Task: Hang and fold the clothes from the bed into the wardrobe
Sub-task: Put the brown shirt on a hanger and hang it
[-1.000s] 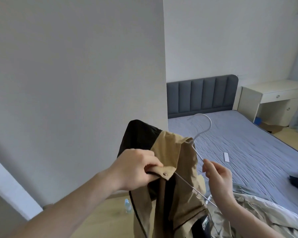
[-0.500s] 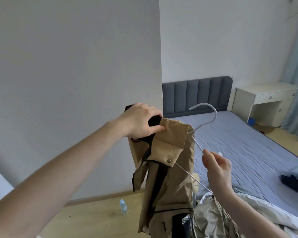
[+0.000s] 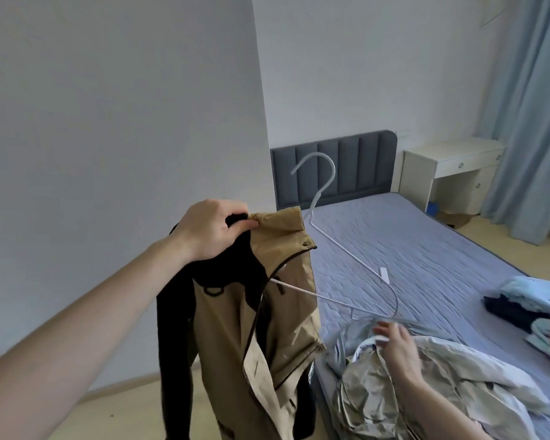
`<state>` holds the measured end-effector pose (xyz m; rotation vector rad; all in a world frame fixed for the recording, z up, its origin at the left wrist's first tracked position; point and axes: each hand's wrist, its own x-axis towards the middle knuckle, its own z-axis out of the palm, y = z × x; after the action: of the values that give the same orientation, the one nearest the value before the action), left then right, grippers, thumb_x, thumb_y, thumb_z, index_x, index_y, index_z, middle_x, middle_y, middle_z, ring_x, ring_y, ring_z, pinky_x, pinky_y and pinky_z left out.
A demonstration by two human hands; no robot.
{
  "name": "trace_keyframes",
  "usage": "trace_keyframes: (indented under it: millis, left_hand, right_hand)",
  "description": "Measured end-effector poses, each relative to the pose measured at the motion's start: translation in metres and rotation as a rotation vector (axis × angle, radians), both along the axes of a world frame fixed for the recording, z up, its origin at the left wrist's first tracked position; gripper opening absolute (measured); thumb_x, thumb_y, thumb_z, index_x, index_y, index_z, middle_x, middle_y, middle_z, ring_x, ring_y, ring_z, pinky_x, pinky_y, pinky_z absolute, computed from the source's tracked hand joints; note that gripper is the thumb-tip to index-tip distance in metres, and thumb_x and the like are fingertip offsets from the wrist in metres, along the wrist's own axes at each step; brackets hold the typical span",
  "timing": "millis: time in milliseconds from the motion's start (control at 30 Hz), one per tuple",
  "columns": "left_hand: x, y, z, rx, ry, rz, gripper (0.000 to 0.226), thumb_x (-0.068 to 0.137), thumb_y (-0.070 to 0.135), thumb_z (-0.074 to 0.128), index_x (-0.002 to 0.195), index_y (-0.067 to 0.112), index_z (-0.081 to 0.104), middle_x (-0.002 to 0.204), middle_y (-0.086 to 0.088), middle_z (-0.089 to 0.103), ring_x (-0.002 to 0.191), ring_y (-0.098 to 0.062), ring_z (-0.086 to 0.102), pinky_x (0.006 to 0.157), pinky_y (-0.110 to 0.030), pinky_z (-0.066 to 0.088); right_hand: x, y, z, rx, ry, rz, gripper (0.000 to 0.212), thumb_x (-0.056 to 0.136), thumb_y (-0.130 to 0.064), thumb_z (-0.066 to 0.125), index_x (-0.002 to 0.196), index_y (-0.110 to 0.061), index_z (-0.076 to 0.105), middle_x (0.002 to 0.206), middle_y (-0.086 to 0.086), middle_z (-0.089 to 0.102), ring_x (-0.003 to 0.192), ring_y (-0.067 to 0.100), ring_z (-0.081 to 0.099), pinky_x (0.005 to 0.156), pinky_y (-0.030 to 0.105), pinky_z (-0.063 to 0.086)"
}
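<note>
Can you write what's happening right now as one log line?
left hand: grips tan jacket collar | white hanger: half inside jacket | right hand: open, on grey garment on bed

Soft, even daylight fills the room, seemingly from my right where the pale blue curtain (image 3: 527,100) hangs, so the white wall (image 3: 118,106) reads a flat grey with no hard shadows or glare. My right hand (image 3: 397,344) is smeared with motion blur over the crumpled pale garment (image 3: 426,392), while my left hand (image 3: 215,228) and the tan jacket (image 3: 267,296) stay fairly sharp, the jacket's black lining sinking into featureless dark. The wide lens bows the wall corner and stretches my left forearm at the lower left edge, and the whole picture looks slightly soft and compressed.
</note>
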<state>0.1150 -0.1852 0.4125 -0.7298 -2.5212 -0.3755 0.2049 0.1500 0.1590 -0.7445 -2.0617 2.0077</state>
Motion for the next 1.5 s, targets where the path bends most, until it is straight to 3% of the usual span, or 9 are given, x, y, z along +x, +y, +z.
trace_keyframes:
  millis: [133, 300, 433, 567, 700, 1033, 1233, 1333, 1500]
  left_hand:
    - [0.007, -0.007, 0.01, 0.045, 0.001, 0.0, 0.04, 0.089, 0.064, 0.051, 0.079, 0.027, 0.061, 0.067, 0.01, 0.059, 0.066, -0.008, 0.055, 0.057, -0.026, 0.039]
    - [0.025, -0.012, 0.026, 0.078, 0.0, -0.029, 0.035, 0.091, 0.058, 0.055, 0.079, 0.027, 0.064, 0.067, 0.007, 0.061, 0.066, -0.017, 0.058, 0.061, -0.036, 0.046]
    - [0.04, -0.023, 0.033, 0.127, -0.027, -0.014, 0.031, 0.09, 0.055, 0.058, 0.079, 0.028, 0.066, 0.07, 0.006, 0.064, 0.069, -0.02, 0.061, 0.065, -0.039, 0.049]
    - [0.05, -0.044, 0.035, 0.149, -0.05, 0.019, 0.03, 0.093, 0.055, 0.062, 0.079, 0.029, 0.067, 0.072, 0.008, 0.065, 0.07, -0.017, 0.062, 0.065, -0.039, 0.049]
    - [0.051, -0.074, 0.025, 0.089, -0.118, 0.124, 0.022, 0.092, 0.047, 0.068, 0.079, 0.03, 0.067, 0.074, 0.01, 0.066, 0.073, -0.016, 0.063, 0.069, -0.039, 0.05]
    - [0.022, -0.103, -0.02, 0.06, -0.247, 0.367, 0.03, 0.093, 0.057, 0.062, 0.081, 0.031, 0.073, 0.078, 0.015, 0.067, 0.076, -0.005, 0.06, 0.071, -0.035, 0.05]
    - [0.011, -0.088, -0.027, 0.322, -0.305, 0.407, 0.032, 0.1, 0.041, 0.059, 0.075, 0.021, 0.065, 0.077, 0.001, 0.065, 0.078, -0.02, 0.06, 0.067, -0.035, 0.041]
    - [0.01, -0.073, -0.019, 0.442, -0.279, 0.402, 0.04, 0.1, 0.038, 0.059, 0.068, 0.015, 0.058, 0.068, -0.004, 0.06, 0.071, -0.023, 0.058, 0.063, -0.034, 0.038]
    - [0.017, -0.039, -0.002, 0.552, -0.223, 0.31, 0.04, 0.098, 0.041, 0.062, 0.064, 0.019, 0.057, 0.059, 0.004, 0.057, 0.058, -0.008, 0.054, 0.054, -0.023, 0.035]
  right_hand:
    - [0.002, -0.042, -0.02, 0.053, -0.105, 0.456, 0.052, 0.089, -0.041, 0.076, 0.133, -0.023, 0.056, 0.124, -0.001, 0.067, 0.105, 0.01, 0.066, 0.09, 0.03, 0.053]
    - [-0.02, -0.09, -0.007, 0.259, -0.087, 0.694, 0.087, 0.07, -0.053, 0.088, 0.141, -0.038, 0.04, 0.128, -0.014, 0.054, 0.11, 0.006, 0.056, 0.094, 0.021, 0.045]
    - [-0.038, -0.094, -0.012, 0.413, -0.061, 0.667, 0.049, 0.076, -0.046, 0.086, 0.113, -0.031, 0.058, 0.105, -0.016, 0.059, 0.095, 0.003, 0.058, 0.077, 0.008, 0.041]
    - [-0.055, -0.078, -0.011, 0.411, 0.007, 0.61, 0.019, 0.086, -0.023, 0.08, 0.077, -0.015, 0.064, 0.07, -0.002, 0.069, 0.078, 0.024, 0.067, 0.065, 0.019, 0.044]
    - [-0.083, -0.028, 0.032, 0.357, 0.061, 0.41, 0.023, 0.085, -0.026, 0.079, 0.081, -0.007, 0.067, 0.076, 0.019, 0.071, 0.068, 0.023, 0.061, 0.066, 0.035, 0.043]
    - [-0.105, 0.007, 0.224, 0.482, 0.505, 0.224, 0.013, 0.089, -0.028, 0.075, 0.081, -0.022, 0.067, 0.063, -0.01, 0.059, 0.058, 0.001, 0.053, 0.052, 0.02, 0.043]
    - [-0.034, -0.041, 0.3, 0.537, 0.693, 0.574, 0.021, 0.089, -0.038, 0.076, 0.077, -0.025, 0.065, 0.056, -0.009, 0.056, 0.047, 0.001, 0.049, 0.046, 0.011, 0.04]
    - [0.002, -0.076, 0.294, 0.647, 0.689, 0.87, 0.02, 0.089, -0.04, 0.075, 0.079, -0.028, 0.062, 0.067, -0.013, 0.061, 0.058, 0.001, 0.057, 0.054, 0.012, 0.044]
    - [0.009, -0.121, 0.251, 0.809, 0.636, 1.011, 0.027, 0.091, -0.036, 0.072, 0.077, -0.028, 0.05, 0.068, -0.013, 0.048, 0.061, 0.006, 0.042, 0.061, 0.02, 0.04]
